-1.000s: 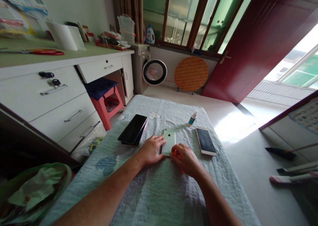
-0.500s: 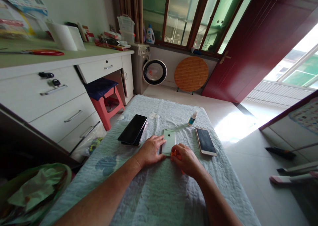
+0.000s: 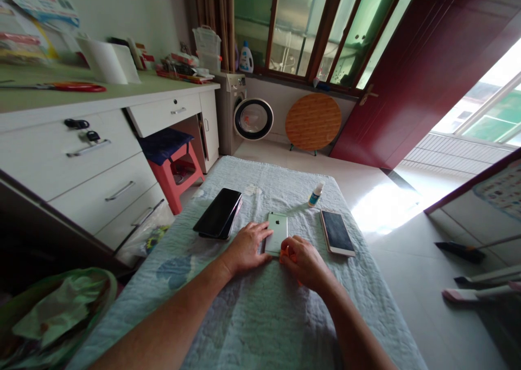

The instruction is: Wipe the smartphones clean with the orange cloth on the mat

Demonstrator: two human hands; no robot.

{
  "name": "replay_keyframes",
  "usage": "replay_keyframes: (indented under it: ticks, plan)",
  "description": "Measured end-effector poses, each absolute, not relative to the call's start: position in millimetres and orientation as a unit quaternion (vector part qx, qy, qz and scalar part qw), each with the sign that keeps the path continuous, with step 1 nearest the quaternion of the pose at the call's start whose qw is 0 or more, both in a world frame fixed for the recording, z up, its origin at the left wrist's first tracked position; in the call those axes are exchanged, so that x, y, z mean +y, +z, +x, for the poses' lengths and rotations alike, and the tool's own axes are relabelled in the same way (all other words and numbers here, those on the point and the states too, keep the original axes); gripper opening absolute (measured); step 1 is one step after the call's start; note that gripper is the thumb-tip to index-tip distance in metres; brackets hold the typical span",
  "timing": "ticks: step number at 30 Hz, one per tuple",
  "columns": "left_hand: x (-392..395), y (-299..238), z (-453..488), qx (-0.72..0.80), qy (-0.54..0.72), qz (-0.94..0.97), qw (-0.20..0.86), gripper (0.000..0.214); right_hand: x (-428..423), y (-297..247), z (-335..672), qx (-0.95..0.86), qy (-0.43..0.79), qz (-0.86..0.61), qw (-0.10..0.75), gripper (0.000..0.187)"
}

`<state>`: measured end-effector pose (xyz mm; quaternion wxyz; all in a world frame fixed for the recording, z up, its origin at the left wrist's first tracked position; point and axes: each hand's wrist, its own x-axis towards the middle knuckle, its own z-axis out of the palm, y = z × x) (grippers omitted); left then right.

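Note:
A silver smartphone lies back side up on the quilted cloth, its apple logo showing. Along its left edge rests my left hand, holding it steady with the fingers on the side and the thumb by the lower corner. My right hand is closed around an orange cloth, pressed against the phone's lower right corner; most of the cloth is hidden in the fingers. To the left lies a stack of dark devices with a black tablet on top. A gold-framed smartphone and a small spray bottle are at the right.
The pale blue quilted cloth covers the low surface under my hands. A red stool and white drawers stand at the left. A bin is at the lower left. Farther back are a washing machine and a round board.
Almost nothing differs. Both hands keep their places on the silver smartphone and the orange cloth; the whole view has shifted very slightly.

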<state>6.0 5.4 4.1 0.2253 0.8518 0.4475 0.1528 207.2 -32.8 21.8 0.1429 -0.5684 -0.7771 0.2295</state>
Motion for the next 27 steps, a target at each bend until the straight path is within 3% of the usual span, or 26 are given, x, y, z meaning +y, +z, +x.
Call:
replay_keyframes:
  ticks: [11,19,27]
  plan:
    - [5,6,6,0.448,0.16,0.849,0.231,0.061,-33,20,207,-0.777,0.219,-0.57,0.149,0.009]
    - [6,7,5,0.439,0.157,0.853,0.233,0.062,-24,7,204,-0.751,0.188,-0.597,0.21,0.002]
    - [6,6,5,0.442,0.158,0.853,0.226,0.062,-14,-3,204,-0.741,0.146,-0.607,0.247,0.017]
